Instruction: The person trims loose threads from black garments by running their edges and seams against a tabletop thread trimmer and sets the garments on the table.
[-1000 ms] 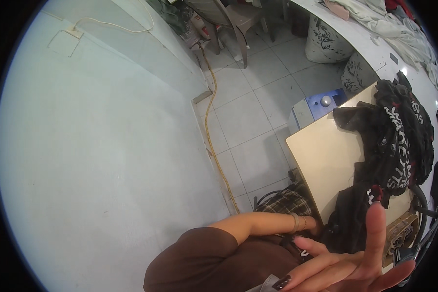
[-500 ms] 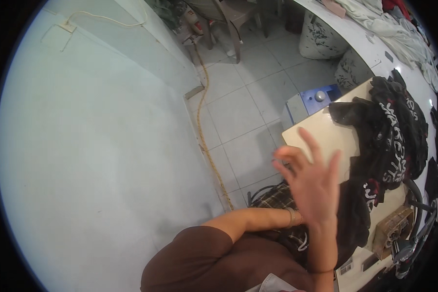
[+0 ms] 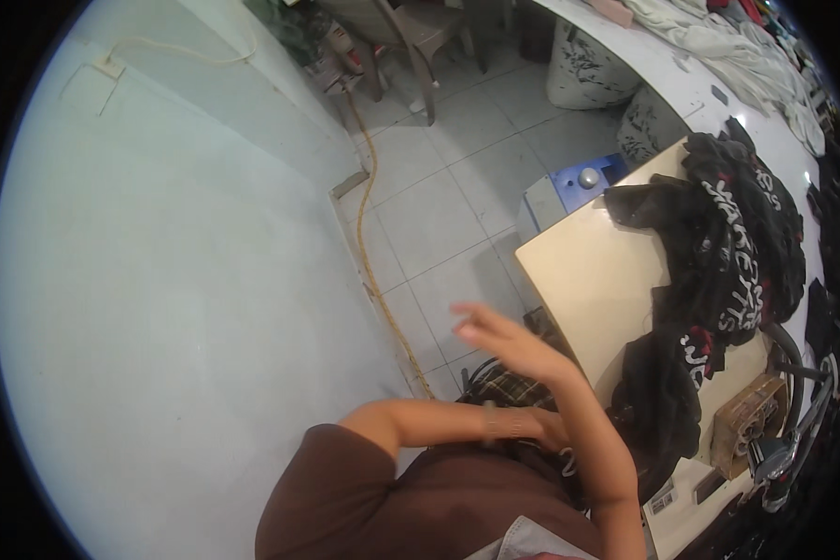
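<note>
My right hand (image 3: 504, 338) is raised over the dark checked cloth at my lap, slightly blurred, with its fingers stretched out and nothing in them. My left hand (image 3: 543, 426), at the end of a forearm with a bracelet at the wrist, lies across my waist. Its fingers are hidden behind my right forearm. Below the right hand is the checked cloth (image 3: 509, 387). A black garment (image 3: 733, 243) with white lettering is bunched on the cream tabletop (image 3: 588, 266) to the right, and part of it hangs toward my lap.
A pale wall (image 3: 177, 280) fills the left side. A yellowish cord (image 3: 371, 271) runs along its foot over grey tiles. A blue and white box (image 3: 579, 184) stands beyond the tabletop. White patterned sacks (image 3: 583, 70) and a chair (image 3: 411, 37) are farther off. A wooden box (image 3: 751, 420) sits near right.
My right hand has swung left and down, away from the cream tabletop. My left forearm has shifted a little left in view, and the whole view has turned slightly.
</note>
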{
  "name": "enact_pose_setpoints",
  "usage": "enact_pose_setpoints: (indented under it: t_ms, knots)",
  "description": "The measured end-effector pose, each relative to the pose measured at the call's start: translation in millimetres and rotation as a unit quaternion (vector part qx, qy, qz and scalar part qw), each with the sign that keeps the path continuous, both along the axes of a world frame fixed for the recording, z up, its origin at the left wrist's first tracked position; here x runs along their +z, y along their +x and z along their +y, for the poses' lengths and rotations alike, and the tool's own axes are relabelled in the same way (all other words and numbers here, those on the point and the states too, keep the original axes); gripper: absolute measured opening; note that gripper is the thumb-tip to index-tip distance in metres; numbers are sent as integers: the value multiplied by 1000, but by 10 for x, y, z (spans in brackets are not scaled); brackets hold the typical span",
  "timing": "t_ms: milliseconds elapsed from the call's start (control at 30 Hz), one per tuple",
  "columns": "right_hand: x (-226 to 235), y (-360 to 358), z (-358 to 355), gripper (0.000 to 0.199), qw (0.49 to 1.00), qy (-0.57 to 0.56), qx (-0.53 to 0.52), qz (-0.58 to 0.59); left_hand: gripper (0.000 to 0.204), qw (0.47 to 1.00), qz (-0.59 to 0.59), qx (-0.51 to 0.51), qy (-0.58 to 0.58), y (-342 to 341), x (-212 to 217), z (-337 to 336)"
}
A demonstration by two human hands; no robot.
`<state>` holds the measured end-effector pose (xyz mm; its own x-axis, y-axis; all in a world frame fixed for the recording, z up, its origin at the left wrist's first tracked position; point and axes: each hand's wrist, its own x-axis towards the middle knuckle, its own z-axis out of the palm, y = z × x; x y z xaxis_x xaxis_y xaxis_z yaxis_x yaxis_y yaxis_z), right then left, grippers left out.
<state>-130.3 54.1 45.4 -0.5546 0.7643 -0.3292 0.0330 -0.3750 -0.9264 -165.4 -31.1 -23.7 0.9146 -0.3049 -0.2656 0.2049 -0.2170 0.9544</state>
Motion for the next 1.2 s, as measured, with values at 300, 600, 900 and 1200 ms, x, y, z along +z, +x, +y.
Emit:
enact_pose_setpoints:
  t_ms: [300,600,900,1200]
  knots:
    - [-1429,-48,-405,55,764,116,246,-585,61,979,-40,26,-200,-765,1343,1004]
    - [-1413,58,-581,48,792,188,111,-570,64,690,-570,0,-446,0,2663,855]
    - [-1903,139,-664,52,818,141,106,-548,60,719,-597,-24,-355,159,2669,750]
    - [-2113,32,-824,45,843,108,133,-511,52,720,-611,-29,-328,202,2672,737]
